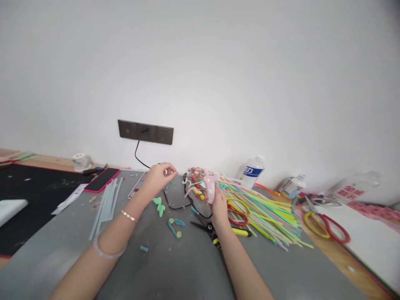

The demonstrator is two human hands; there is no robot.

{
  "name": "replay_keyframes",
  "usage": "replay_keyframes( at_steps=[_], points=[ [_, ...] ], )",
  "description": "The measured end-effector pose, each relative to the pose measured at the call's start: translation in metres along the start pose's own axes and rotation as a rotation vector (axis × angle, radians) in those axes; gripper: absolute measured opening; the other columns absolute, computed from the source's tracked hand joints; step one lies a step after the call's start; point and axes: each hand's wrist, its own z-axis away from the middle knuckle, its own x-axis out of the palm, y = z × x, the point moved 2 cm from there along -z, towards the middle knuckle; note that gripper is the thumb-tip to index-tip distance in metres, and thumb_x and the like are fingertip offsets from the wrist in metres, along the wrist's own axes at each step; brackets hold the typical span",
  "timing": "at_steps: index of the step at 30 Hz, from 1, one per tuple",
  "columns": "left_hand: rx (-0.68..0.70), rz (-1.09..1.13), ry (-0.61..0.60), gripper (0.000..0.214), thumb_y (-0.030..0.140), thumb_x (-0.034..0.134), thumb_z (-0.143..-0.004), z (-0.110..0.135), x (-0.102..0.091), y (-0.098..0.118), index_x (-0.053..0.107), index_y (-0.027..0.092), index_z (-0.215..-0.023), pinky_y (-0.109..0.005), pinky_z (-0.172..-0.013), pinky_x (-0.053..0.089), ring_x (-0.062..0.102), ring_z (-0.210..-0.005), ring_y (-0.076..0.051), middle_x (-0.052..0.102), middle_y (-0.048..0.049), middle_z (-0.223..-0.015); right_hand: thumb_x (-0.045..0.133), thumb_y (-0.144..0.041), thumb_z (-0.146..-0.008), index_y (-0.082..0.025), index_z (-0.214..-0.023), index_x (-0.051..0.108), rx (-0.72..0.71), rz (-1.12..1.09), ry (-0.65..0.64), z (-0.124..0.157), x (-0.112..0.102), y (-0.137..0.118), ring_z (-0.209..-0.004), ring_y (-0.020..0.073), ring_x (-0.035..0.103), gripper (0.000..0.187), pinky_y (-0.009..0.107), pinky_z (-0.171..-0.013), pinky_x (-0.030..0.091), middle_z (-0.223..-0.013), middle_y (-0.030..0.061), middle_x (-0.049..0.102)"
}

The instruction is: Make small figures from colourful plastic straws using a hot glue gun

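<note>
while the grey mat (175, 266) covers most of the table, a black mat (40, 191) lies at its left edge and a white board (368, 241) sits off to the right. a heap of coloured straws (268, 210) fans across the mat's right half, with a water bottle (252, 171) standing behind it against the wall. a wall socket (145, 132) holds a black cable that runs down onto the mat. on the left a phone in a red case (101, 179) lies flat, just beside a bundle of clear glue sticks (106, 202).

the right hand (218, 208) is wrapped around a pink glue gun (210, 185), held upright above the mat near the inner end of the straws. the left hand (159, 177), well apart from it, hovers with thumb and fingertips pinched together; whether anything tiny sits between them cannot be told.

black scissors (209, 230) lie just beneath the right wrist, red-handled scissors (237, 216) beside them. small green pieces (159, 205) and a blue and yellow loop (175, 225) lie between the two forearms.
</note>
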Motion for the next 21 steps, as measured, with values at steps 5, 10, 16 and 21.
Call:
replay_keyframes(
  at_steps=[5,10,16,21],
  points=[
    [0.039,0.058,-0.001,0.015,0.031,0.064,-0.08,0.008,0.003,0.002,0.072,0.019,-0.077,-0.024,-0.056,0.037,0.05,-0.057,-0.013,0.058,0.0028,-0.062,0.057,-0.067,-0.081,-0.021,-0.066,0.056,0.026,-0.021,-0.031,0.002,0.001,0.0,-0.04,0.0123,0.036,0.048,0.028,-0.04,0.026,-0.048,-0.003,0.051],
    [0.076,0.058,0.042,0.009,0.022,0.065,-0.08,0.013,0.013,0.01,0.072,0.019,-0.079,-0.024,-0.059,0.037,0.049,-0.057,-0.012,0.053,0.004,-0.06,0.056,-0.067,-0.082,-0.022,-0.069,0.056,0.049,-0.06,-0.086,0.004,0.005,0.001,-0.038,0.0122,0.035,0.047,0.028,-0.039,0.026,-0.048,-0.0038,0.05],
    [0.129,-0.046,0.11,0.007,0.019,0.064,-0.083,0.02,0.019,0.017,0.071,0.019,-0.082,-0.025,-0.063,0.036,0.051,-0.061,-0.013,0.053,0.0028,-0.066,0.06,-0.064,-0.08,-0.022,-0.075,0.058,0.062,-0.099,-0.156,0.007,0.011,-0.001,-0.04,0.0115,0.035,0.042,0.026,-0.038,0.026,-0.05,-0.0043,0.051],
    [0.159,-0.154,0.166,0.007,0.023,0.065,-0.085,0.022,0.022,0.012,0.071,0.02,-0.086,-0.025,-0.061,0.036,0.055,-0.059,-0.014,0.06,0.0019,-0.069,0.062,-0.065,-0.078,-0.022,-0.073,0.057,0.082,-0.111,-0.181,0.006,0.01,0.002,-0.039,0.0112,0.034,0.043,0.026,-0.039,0.024,-0.049,-0.0044,0.051]
  ],
)
